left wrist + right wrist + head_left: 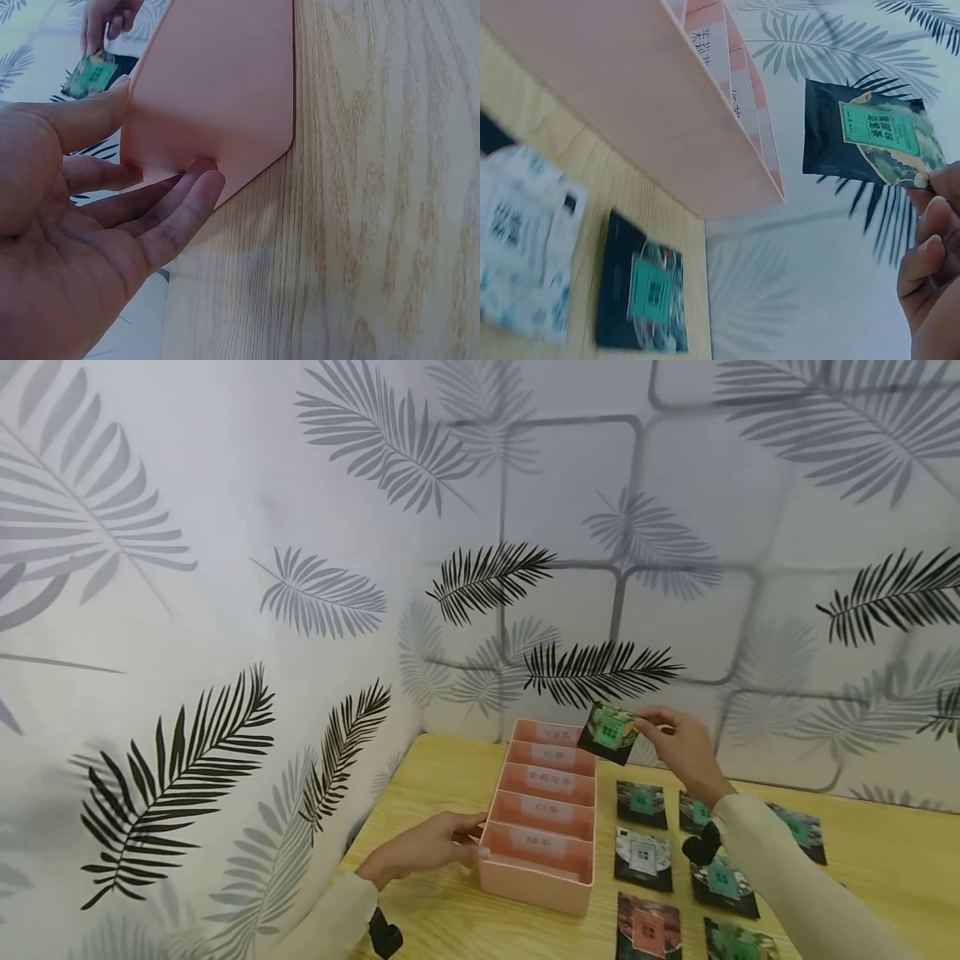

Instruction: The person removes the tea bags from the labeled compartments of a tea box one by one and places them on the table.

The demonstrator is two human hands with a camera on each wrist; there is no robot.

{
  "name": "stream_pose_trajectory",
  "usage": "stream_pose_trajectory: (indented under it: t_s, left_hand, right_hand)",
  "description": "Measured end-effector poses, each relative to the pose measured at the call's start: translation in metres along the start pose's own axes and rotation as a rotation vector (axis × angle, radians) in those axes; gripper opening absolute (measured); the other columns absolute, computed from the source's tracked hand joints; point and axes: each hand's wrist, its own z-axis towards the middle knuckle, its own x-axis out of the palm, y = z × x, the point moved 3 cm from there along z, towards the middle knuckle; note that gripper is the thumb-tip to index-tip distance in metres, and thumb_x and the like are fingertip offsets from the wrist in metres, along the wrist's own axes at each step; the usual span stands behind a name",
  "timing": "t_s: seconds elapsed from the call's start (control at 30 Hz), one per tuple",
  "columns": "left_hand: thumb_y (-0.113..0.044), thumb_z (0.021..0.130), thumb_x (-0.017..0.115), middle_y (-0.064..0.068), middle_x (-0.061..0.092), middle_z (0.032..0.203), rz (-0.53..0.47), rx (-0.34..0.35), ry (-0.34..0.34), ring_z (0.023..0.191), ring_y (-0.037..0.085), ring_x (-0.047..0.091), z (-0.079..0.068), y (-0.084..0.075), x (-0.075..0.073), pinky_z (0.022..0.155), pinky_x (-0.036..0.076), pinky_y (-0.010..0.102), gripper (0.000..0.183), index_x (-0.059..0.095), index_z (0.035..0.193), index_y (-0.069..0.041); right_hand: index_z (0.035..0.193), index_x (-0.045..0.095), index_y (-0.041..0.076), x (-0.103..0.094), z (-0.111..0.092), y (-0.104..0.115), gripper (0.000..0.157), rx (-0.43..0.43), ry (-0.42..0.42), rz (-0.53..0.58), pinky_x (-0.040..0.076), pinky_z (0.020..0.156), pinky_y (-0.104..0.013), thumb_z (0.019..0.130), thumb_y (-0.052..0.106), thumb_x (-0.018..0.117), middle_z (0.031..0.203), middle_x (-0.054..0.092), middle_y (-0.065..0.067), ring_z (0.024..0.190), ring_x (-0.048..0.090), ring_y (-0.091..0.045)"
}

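My right hand (684,750) pinches a dark tea sachet (609,732) with a green label by one edge. The sachet is raised beside the far end of a pink divided box (536,893), overlapping its rim in the head view. In the right wrist view the sachet (859,135) is tilted, its printed face showing, with thumb and fingertips at its corner. My left hand (431,846) touches the box's left side near the front corner. In the left wrist view the left hand's fingers (180,217) lie fairly straight against the box wall (217,82), the thumb at its rim.
The box has several compartments in a row, with white labels (551,781) on the dividers. Right of it several sachets lie flat on the wooden table (427,777), among them a white-faced one (642,857) and a red one (648,931). Leaf-patterned cloth walls (570,502) stand behind and left.
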Motion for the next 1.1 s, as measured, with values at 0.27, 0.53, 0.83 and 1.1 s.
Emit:
stream_pose_trajectory:
  t_s: [0.27, 0.53, 0.83, 1.1]
  left_hand:
    - [-0.021, 0.106, 0.061, 0.011, 0.060, 0.141, 0.002, -0.003, 0.014, 0.119, 0.021, 0.063, -0.003, 0.004, -0.003, 0.092, 0.056, 0.037, 0.065, 0.030, 0.162, -0.005]
    - [-0.023, 0.105, 0.063, 0.013, 0.059, 0.142, -0.007, -0.030, 0.007, 0.119, 0.021, 0.062, -0.004, 0.006, -0.002, 0.094, 0.055, 0.040, 0.068, 0.029, 0.162, -0.004]
    - [-0.024, 0.105, 0.063, 0.014, 0.058, 0.143, -0.011, -0.014, 0.026, 0.119, 0.023, 0.062, -0.001, 0.001, 0.000, 0.097, 0.053, 0.050, 0.069, 0.029, 0.162, -0.005]
    - [-0.023, 0.105, 0.063, 0.015, 0.057, 0.145, -0.011, -0.029, 0.024, 0.119, 0.022, 0.062, 0.002, -0.002, 0.001, 0.098, 0.053, 0.048, 0.069, 0.028, 0.162, -0.005]
  right_hand:
    - [0.130, 0.064, 0.005, -0.031, -0.041, -0.010, 0.044, 0.005, 0.032, -0.019, 0.046, 0.053, -0.035, 0.107, 0.042, 0.056, 0.109, 0.064, -0.015, 0.058, 0.050, -0.021]
    - [0.129, 0.066, 0.005, -0.056, -0.079, -0.031, 0.043, 0.038, 0.030, -0.064, 0.049, 0.053, -0.034, 0.106, 0.040, 0.058, 0.109, 0.066, -0.015, 0.068, 0.059, -0.013]
    - [0.129, 0.064, 0.004, -0.079, -0.108, -0.037, 0.048, 0.101, 0.041, -0.118, 0.042, 0.048, -0.035, 0.106, 0.045, 0.056, 0.087, 0.062, -0.010, 0.055, 0.049, -0.023]
    - [0.129, 0.065, 0.003, -0.101, -0.138, -0.048, 0.044, 0.137, 0.036, -0.203, 0.054, 0.066, -0.030, 0.108, 0.040, 0.056, 0.106, 0.068, -0.009, 0.085, 0.067, -0.006]
